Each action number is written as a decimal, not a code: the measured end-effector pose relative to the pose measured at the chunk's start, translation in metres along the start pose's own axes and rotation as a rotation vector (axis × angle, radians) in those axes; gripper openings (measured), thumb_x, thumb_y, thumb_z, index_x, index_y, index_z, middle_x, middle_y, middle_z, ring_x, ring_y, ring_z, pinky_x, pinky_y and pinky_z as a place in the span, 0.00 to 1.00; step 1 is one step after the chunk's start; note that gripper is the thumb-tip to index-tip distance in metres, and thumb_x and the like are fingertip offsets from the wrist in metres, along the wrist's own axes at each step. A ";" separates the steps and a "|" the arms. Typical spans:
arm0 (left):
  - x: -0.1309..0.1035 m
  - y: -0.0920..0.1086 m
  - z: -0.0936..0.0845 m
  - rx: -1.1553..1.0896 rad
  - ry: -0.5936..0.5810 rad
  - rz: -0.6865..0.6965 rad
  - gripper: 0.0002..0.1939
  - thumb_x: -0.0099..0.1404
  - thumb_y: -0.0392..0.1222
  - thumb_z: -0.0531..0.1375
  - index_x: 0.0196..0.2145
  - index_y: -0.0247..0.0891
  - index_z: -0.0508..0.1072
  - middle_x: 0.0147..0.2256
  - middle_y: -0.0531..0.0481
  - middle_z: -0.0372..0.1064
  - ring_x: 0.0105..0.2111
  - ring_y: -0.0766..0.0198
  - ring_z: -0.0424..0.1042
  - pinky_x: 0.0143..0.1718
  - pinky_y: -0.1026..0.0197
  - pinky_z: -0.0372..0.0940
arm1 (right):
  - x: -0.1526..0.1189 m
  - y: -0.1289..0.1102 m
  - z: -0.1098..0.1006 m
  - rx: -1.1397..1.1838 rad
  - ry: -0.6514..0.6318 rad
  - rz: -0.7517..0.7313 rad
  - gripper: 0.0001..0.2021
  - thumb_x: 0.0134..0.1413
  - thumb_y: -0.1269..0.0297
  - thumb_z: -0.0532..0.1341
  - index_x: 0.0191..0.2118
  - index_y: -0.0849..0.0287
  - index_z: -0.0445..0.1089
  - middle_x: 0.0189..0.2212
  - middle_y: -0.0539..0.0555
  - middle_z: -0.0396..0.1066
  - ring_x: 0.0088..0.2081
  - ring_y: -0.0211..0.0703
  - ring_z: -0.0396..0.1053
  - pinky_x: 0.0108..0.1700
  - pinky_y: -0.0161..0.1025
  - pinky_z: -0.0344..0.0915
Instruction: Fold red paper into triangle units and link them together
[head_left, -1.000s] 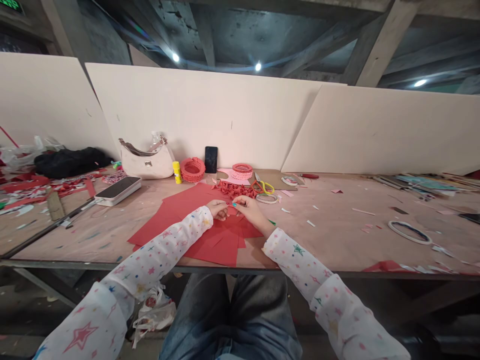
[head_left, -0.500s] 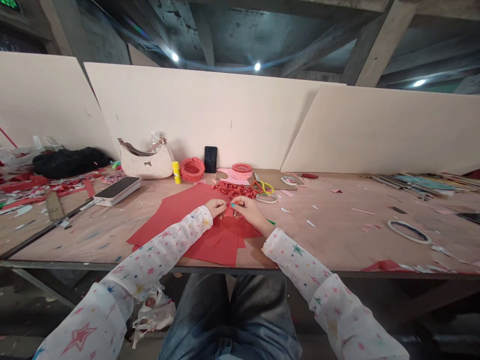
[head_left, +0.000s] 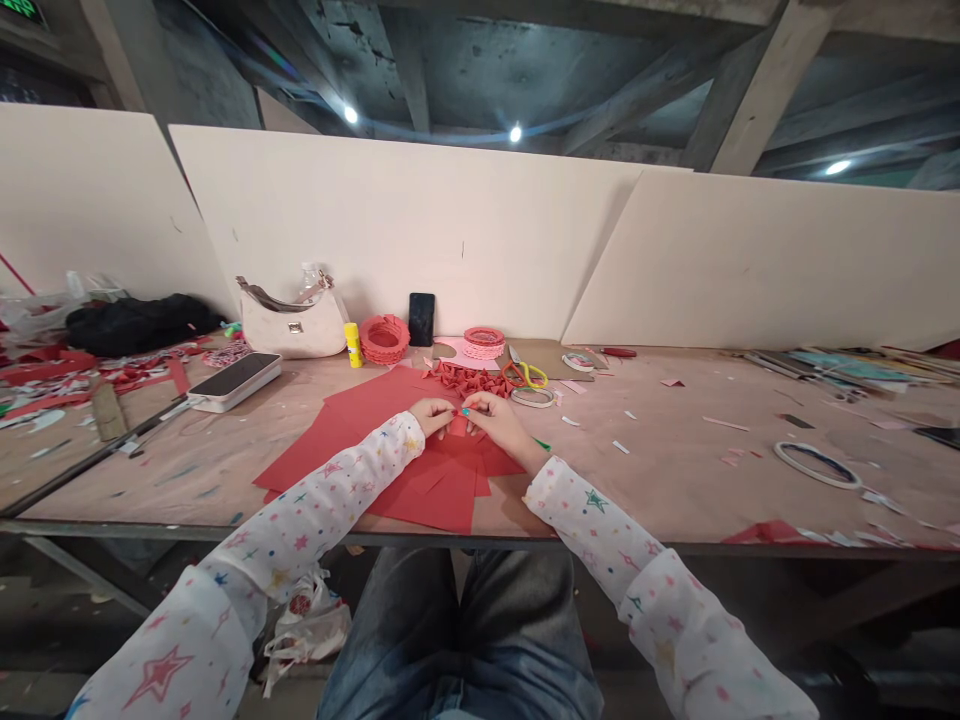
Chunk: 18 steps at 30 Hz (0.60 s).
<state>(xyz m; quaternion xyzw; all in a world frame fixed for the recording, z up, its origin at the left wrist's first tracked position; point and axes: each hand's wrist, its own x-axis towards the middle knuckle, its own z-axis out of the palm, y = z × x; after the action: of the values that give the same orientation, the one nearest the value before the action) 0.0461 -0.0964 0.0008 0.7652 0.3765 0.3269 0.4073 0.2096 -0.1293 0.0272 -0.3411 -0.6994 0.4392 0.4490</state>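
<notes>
Worktop (head_left: pixel 675 470), long bare wood, runs left to right across the view with pale boards standing along its far edge. Spread of red paper sheets (head_left: pixel 420 470) lies flat at the near edge, straight ahead of the person, overlapping and fanned, longest run going from near-left to far-right. Left of it a white handbag (head_left: pixel 294 325) against the board, and a white flat box (head_left: pixel 236 380) lying slantwise. Beyond the sheets: heap of small folded red pieces (head_left: pixel 471 378), scissors (head_left: pixel 527 374) with yellow and red handles just beside the heap on its right, a tape ring (head_left: pixel 534 397) in front of them, a yellow glue stick (head_left: pixel 353 344), a black phone (head_left: pixel 422 318) propped upright. A second tape ring (head_left: pixel 817 464) lies well apart to the right. Left hand (head_left: pixel 433 415) and right hand (head_left: pixel 496 420) meet over the far part of the sheets, fingertips turned inward toward each other. Between them a small red paper piece (head_left: pixel 457 423), pinched from both sides: each grip is narrow, thumb and forefingers closed on the piece, left hand on its left edge, right hand on its right edge. Piece sits dead centre between the two, neither hand nearer; its exact fold and long axis too small to tell. Heap of folded pieces lies just beyond the grips, slightly to the right, so nearer the right hand.
</notes>
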 end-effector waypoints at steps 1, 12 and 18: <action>0.000 -0.001 0.001 0.000 0.001 0.000 0.12 0.62 0.41 0.50 0.28 0.29 0.64 0.19 0.57 0.58 0.15 0.77 0.58 0.17 0.71 0.57 | 0.000 0.000 0.000 0.000 0.000 -0.004 0.05 0.42 0.67 0.56 0.29 0.60 0.62 0.19 0.46 0.62 0.19 0.32 0.63 0.22 0.31 0.62; 0.000 -0.002 0.003 -0.043 -0.006 0.038 0.12 0.62 0.41 0.50 0.26 0.29 0.64 0.16 0.58 0.57 0.13 0.77 0.57 0.15 0.72 0.56 | 0.000 -0.003 0.000 -0.017 0.014 -0.009 0.05 0.42 0.67 0.56 0.29 0.60 0.62 0.19 0.46 0.62 0.19 0.32 0.62 0.22 0.31 0.61; -0.001 -0.002 0.001 -0.067 -0.007 0.055 0.12 0.62 0.41 0.50 0.26 0.29 0.64 0.16 0.59 0.57 0.13 0.77 0.57 0.16 0.71 0.56 | -0.001 -0.003 0.000 -0.024 0.002 -0.025 0.05 0.42 0.67 0.56 0.28 0.60 0.62 0.19 0.45 0.61 0.19 0.31 0.61 0.23 0.31 0.60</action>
<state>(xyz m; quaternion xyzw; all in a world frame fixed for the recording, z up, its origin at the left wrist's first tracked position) 0.0464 -0.0969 -0.0015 0.7625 0.3427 0.3475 0.4247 0.2097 -0.1315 0.0300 -0.3380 -0.7086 0.4246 0.4509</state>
